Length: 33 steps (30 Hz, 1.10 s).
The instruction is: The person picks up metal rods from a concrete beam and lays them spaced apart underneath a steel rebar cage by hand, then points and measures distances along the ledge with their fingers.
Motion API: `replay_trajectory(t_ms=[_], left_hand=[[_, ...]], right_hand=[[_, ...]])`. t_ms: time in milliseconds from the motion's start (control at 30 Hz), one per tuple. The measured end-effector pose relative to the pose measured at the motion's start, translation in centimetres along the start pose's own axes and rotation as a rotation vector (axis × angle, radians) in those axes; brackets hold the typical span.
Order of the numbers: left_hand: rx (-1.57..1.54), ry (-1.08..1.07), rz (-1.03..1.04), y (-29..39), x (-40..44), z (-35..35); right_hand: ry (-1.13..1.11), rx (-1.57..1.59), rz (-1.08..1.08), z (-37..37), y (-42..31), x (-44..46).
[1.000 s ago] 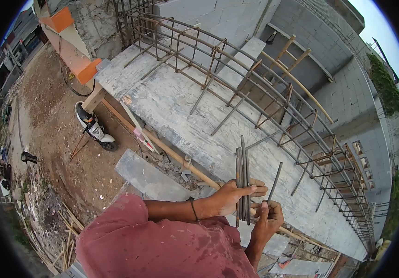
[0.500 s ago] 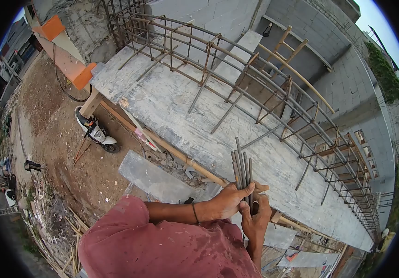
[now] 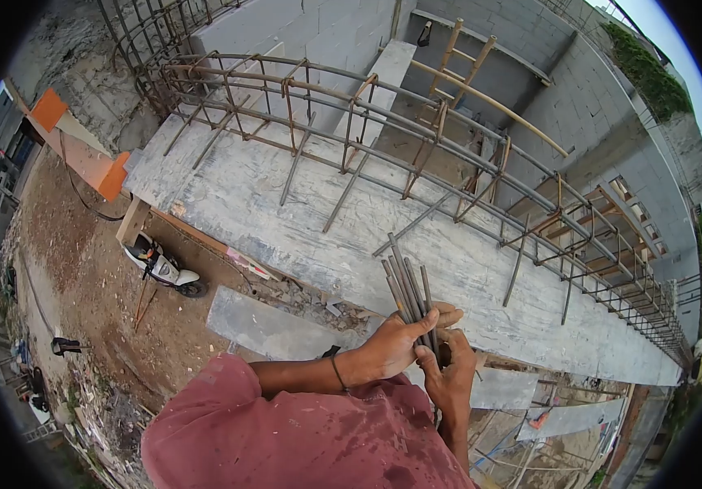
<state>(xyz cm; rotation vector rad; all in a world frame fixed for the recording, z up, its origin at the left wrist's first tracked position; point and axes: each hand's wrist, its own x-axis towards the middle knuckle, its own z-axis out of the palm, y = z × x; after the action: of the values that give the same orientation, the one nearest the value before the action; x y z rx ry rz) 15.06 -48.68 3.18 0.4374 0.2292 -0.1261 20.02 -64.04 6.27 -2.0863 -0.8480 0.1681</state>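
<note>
A bundle of several short steel rods (image 3: 406, 285) stands up out of my two hands, with the upper ends fanned slightly apart. My left hand (image 3: 400, 344) is closed around the bundle, thumb across its front. Just below and to the right, my right hand (image 3: 450, 371) closes round the lower part of the same rods. Its palm side and the rods' bottom ends are mostly hidden. Behind the hands lies a long grey formwork board (image 3: 278, 228). A rebar cage (image 3: 351, 110) runs along its far side, with loose rods (image 3: 345, 191) sticking out under it.
A bamboo ladder (image 3: 457, 61) leans in the block-walled space (image 3: 587, 106) beyond the cage. Down on the dirt ground to the left stands a white motorbike (image 3: 163, 265). A lower grey panel (image 3: 273, 322) lies below the board's near edge. Orange-painted blocks (image 3: 113, 175) sit at the far left.
My view has turned, so the board and cage appear shifted left and up. One rod now stands apart on the right of the bundle. Both hands keep hold.
</note>
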Motion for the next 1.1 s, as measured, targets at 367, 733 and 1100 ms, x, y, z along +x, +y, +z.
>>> replay_trajectory(t_ms=[367, 733, 1100], left_hand=[[0.254, -0.044, -0.055, -3.9, 2.5, 1.1], [0.623, 0.020, 0.099, -1.9, 1.7, 2.3], [0.254, 0.095, 0.082, -1.1, 1.9, 2.0]], right_hand=[[-0.216, 0.193, 0.354, -3.6, 1.3, 0.0], [-0.153, 0.325, 0.240, -0.8, 3.4, -0.2], [-0.282, 0.456, 0.420, -1.8, 0.2, 2.2]])
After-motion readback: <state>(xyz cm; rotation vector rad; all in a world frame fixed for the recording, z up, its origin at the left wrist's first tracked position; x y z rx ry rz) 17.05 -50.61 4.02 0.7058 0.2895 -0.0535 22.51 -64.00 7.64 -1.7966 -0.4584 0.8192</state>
